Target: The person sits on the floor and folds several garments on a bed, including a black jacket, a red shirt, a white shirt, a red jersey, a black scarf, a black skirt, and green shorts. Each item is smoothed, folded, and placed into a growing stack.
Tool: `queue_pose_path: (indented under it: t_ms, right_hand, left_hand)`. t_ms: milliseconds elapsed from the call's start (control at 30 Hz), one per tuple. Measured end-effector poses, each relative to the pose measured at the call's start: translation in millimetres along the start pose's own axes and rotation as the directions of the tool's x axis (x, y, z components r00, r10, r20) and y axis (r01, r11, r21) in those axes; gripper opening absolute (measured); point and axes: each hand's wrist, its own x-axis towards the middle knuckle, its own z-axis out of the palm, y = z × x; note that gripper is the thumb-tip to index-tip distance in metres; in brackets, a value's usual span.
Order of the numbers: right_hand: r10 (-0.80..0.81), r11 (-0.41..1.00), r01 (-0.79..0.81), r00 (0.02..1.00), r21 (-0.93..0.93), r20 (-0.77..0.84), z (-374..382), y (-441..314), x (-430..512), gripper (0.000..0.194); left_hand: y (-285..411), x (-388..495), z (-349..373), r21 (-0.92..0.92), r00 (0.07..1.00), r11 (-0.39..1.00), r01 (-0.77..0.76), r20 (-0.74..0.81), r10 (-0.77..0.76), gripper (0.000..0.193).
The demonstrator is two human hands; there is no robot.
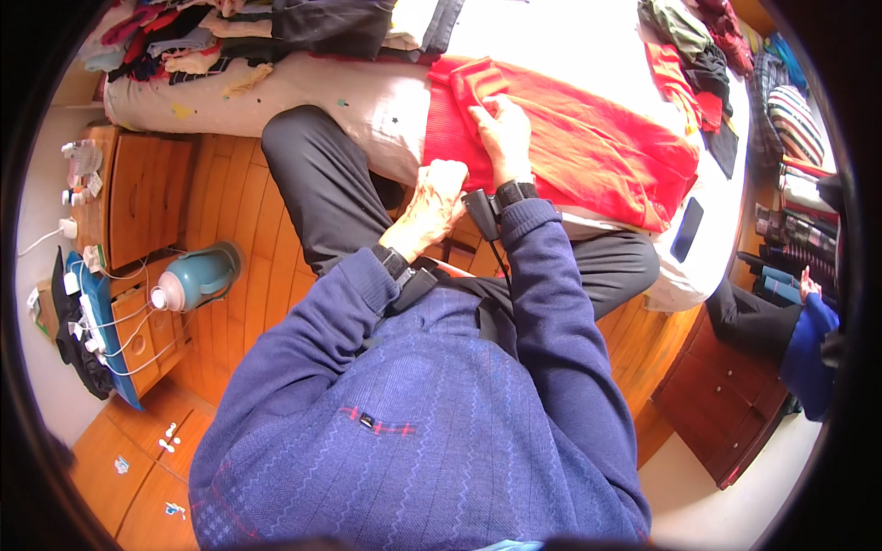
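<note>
A red knit garment [592, 138] lies spread over the near edge of a bed, with a ribbed band along its left end. My right hand [506, 134] pinches a folded part of the red cloth near that band. Lower and to the left, my left hand [434, 200] has its fingers curled at the garment's near left corner; its fingertips are hidden. Both wrists wear black straps with small devices, and a cable hangs from the right one.
Piled clothes [200, 41] line the bed's far left, and more clothes [689, 48] lie at right. A dark phone [687, 229] rests near the bed edge. On the wooden floor stands a teal thermos [200, 279] beside cabling. A blue-sleeved hand [809, 284] shows at far right.
</note>
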Motion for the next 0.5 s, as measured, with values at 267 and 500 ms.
queue_pose_path:
  t_ms: [267,500]
  right_hand:
    - [0.214,0.781,-0.003,0.941,0.624,-0.263,-128,-11,8,0.042]
    - [0.317,0.764,0.17,0.741,0.622,-0.592,-230,-58,-13,0.039]
  left_hand:
    - [15,34,-26,-0.075,0.993,0.99,0.116,0.037,-0.113,0.011]
    - [-15,69,-32,-0.06,0.981,0.98,0.19,0.052,-0.187,0.019]
